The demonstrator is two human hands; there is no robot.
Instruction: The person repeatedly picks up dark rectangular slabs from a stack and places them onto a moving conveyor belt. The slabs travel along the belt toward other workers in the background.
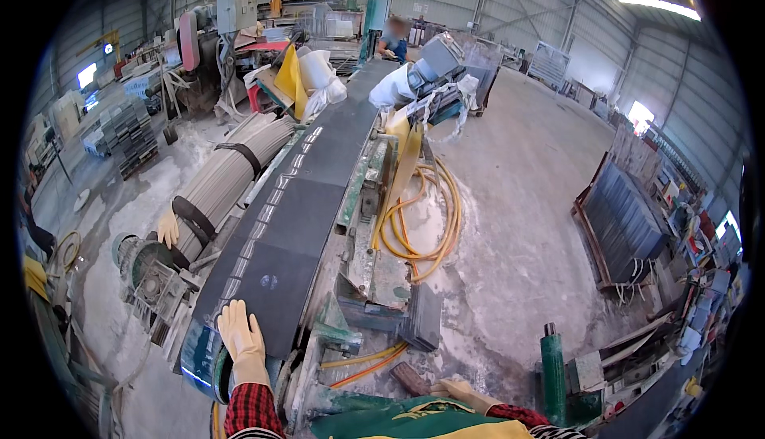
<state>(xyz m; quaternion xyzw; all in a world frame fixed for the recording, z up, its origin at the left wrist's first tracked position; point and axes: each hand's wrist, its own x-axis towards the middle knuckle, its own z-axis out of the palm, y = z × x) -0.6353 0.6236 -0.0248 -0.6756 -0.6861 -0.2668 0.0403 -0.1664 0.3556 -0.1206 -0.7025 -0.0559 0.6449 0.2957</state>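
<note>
My left hand (242,342), in a cream rubber glove, lies with outstretched fingers on the near left corner of a dark flat slab (275,284). Several such slabs line up end to end along a conveyor (203,363), its rounded end just below that hand. Low in the view, my right hand (464,393), gloved alike, reaches left over the edge of a green apron (398,421). Its fingers look extended and nothing shows in them. Beside their tips is a brown, block-like piece (410,378); whether they touch it I cannot tell.
Left of the conveyor lies a strapped roller-like bundle (227,172) with a motor (151,276). A yellow hose (456,216) coils on the floor to the right. Dark slabs (625,216) stand in a rack at right. A person (392,43) is at the conveyor's far end.
</note>
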